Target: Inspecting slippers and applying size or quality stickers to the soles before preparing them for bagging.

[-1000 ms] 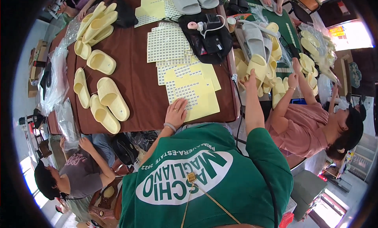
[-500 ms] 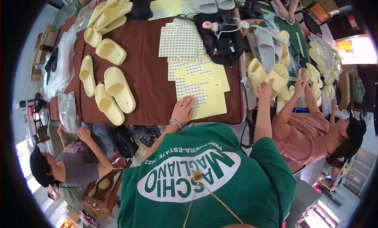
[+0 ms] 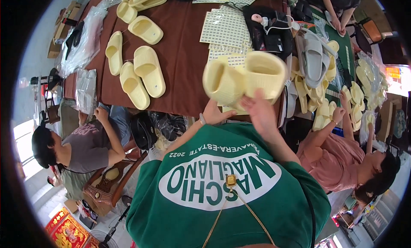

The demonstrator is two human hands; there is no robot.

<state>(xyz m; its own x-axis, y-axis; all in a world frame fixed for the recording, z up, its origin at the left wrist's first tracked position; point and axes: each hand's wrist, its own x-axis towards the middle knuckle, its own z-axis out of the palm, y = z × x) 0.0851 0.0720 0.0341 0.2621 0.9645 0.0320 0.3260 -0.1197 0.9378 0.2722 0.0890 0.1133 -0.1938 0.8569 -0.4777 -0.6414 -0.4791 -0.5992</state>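
A pair of pale yellow slide slippers [image 3: 267, 70], slightly blurred, is held over the near right part of the brown-covered table [image 3: 182, 68]. My right hand [image 3: 260, 113] grips the pair at its lower edge, fingers partly hidden behind it. Just left of that, my left hand [image 3: 217, 113] is at the table's near edge, thumb apart from the fingers and nothing seen in it. Sheets of printed stickers [image 3: 224, 29] lie beyond the slippers, which cover part of the nearest ones. On the left lie several more yellow slippers [image 3: 150, 72].
A black bag [image 3: 274, 38] with a cable and small items lies at the table's right. Grey slippers [image 3: 312, 62] top a pile beyond it. Clear plastic bags [image 3: 85, 42] line the left edge. A person [image 3: 90, 145] sits at left, another [image 3: 342, 158] at right.
My right hand has brought the slipper pair from the right pile leftward over the sticker sheets. My left hand has come off the sheets toward the near edge. The view has shifted right.
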